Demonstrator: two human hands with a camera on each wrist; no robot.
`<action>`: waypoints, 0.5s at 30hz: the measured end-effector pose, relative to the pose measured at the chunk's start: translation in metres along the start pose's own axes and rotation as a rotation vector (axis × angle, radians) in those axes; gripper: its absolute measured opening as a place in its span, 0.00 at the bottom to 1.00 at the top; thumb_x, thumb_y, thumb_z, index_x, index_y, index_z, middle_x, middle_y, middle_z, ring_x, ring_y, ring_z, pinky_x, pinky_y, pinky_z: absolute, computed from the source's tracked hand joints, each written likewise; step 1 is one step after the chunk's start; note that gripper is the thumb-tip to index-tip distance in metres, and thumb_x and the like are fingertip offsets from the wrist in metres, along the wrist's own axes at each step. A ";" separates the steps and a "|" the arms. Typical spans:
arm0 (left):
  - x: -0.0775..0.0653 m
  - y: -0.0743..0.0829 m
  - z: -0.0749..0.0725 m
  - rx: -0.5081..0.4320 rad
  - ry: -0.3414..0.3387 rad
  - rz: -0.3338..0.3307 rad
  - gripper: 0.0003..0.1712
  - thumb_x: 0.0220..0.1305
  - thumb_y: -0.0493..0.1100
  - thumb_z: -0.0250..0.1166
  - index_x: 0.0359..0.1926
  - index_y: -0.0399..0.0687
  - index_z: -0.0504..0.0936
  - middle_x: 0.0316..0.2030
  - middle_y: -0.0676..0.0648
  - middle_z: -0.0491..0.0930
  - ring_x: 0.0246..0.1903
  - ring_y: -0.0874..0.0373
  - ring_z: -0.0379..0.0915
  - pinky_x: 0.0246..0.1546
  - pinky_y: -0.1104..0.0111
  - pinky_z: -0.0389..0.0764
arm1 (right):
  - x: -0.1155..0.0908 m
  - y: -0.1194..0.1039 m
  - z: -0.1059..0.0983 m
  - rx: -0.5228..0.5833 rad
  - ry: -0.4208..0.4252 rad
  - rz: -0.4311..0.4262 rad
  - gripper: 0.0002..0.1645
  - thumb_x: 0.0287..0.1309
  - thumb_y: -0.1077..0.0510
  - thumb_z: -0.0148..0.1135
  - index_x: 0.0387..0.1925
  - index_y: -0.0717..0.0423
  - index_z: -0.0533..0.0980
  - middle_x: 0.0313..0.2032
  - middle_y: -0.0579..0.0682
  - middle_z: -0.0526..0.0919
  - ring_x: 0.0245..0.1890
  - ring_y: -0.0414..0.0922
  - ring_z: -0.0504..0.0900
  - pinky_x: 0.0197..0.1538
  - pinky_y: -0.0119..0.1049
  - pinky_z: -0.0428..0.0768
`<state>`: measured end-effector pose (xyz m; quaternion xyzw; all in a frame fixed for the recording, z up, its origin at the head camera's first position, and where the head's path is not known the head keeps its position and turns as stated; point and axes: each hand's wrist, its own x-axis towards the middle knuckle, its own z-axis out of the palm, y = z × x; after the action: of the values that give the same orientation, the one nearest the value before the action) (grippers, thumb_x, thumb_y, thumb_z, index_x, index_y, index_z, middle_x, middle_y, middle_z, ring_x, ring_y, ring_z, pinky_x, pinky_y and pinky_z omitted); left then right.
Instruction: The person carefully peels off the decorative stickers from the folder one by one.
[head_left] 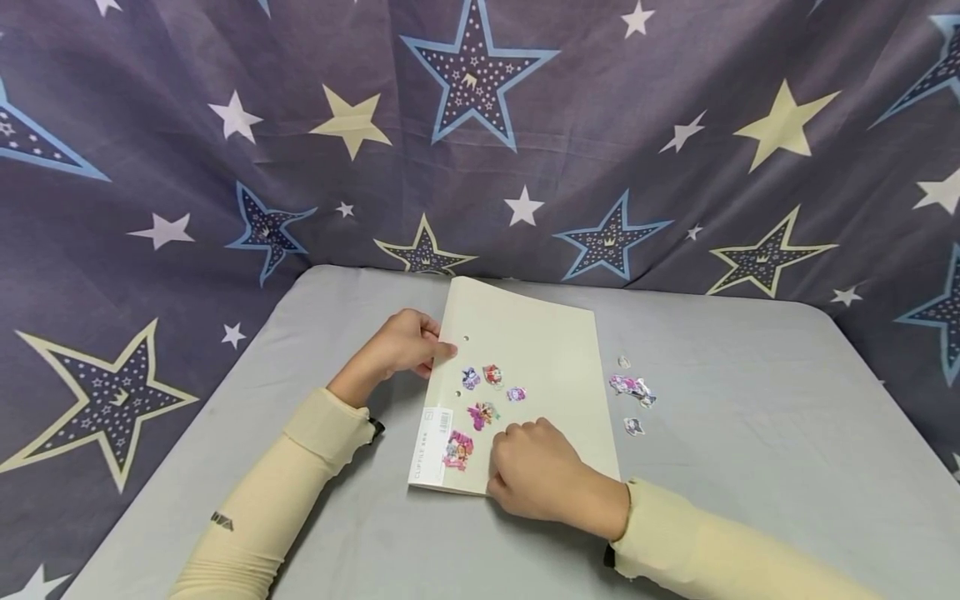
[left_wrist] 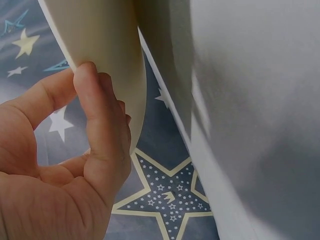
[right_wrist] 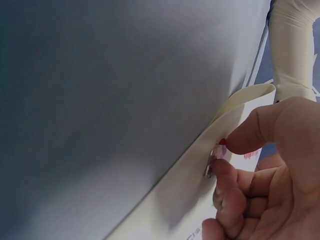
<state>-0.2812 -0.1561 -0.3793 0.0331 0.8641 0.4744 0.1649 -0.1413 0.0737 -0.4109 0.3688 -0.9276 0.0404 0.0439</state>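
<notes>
Head view, folder (head_left: 551, 350): cream, lying aslant on the grey table (head_left: 720, 517), with several stickers (head_left: 482, 415) near its left side.
Head view, left hand (head_left: 401, 342): at the folder's left edge, thumb on top.
Head view, right hand (head_left: 536, 468): over the near edge, fingers curled; what they hold is hidden here.
Head view, spare stickers (head_left: 633, 389): on the table, just beside the folder's right edge; a sweep of the right forearm could scatter them.
Left wrist view, folder edge: pinched between thumb and fingers, the cream sheet (left_wrist: 107, 55) bowing; if that grip slips, the sheet could spring and jog the right hand.
Right wrist view, small sticker (right_wrist: 216, 154): pinched between thumb and finger, near the folder's surface; whether it touches cannot be told.
Right wrist view, risk: the curled folder edge gives an uneven surface, so the sticker might crease or land crooked, or cling to a fingertip.
</notes>
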 end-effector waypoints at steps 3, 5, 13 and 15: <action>0.001 0.000 0.000 0.001 0.001 0.002 0.16 0.63 0.41 0.74 0.45 0.34 0.82 0.32 0.40 0.85 0.25 0.51 0.86 0.30 0.58 0.89 | 0.000 0.000 0.001 -0.005 0.003 0.007 0.20 0.50 0.55 0.65 0.12 0.46 0.65 0.15 0.42 0.67 0.16 0.40 0.66 0.25 0.37 0.70; 0.000 0.000 0.000 0.004 0.000 0.002 0.16 0.63 0.41 0.74 0.45 0.34 0.82 0.32 0.40 0.85 0.25 0.51 0.85 0.31 0.57 0.89 | 0.000 -0.001 0.002 -0.012 0.003 0.009 0.20 0.51 0.54 0.66 0.12 0.46 0.65 0.15 0.42 0.67 0.16 0.40 0.66 0.25 0.37 0.70; -0.001 -0.001 0.001 0.011 0.003 0.002 0.16 0.63 0.41 0.74 0.45 0.34 0.81 0.32 0.40 0.85 0.24 0.52 0.85 0.28 0.60 0.89 | 0.000 -0.004 0.007 -0.042 0.036 0.002 0.20 0.53 0.55 0.66 0.12 0.48 0.67 0.14 0.43 0.67 0.16 0.40 0.65 0.23 0.36 0.68; -0.001 -0.001 0.001 0.009 0.002 0.001 0.16 0.63 0.41 0.74 0.45 0.34 0.81 0.32 0.40 0.85 0.24 0.52 0.85 0.28 0.60 0.89 | 0.000 -0.004 0.007 -0.053 0.044 -0.001 0.19 0.52 0.56 0.67 0.12 0.49 0.69 0.14 0.43 0.67 0.15 0.40 0.65 0.23 0.35 0.67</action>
<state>-0.2802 -0.1559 -0.3806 0.0338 0.8663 0.4708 0.1634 -0.1385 0.0702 -0.4178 0.3669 -0.9270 0.0240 0.0742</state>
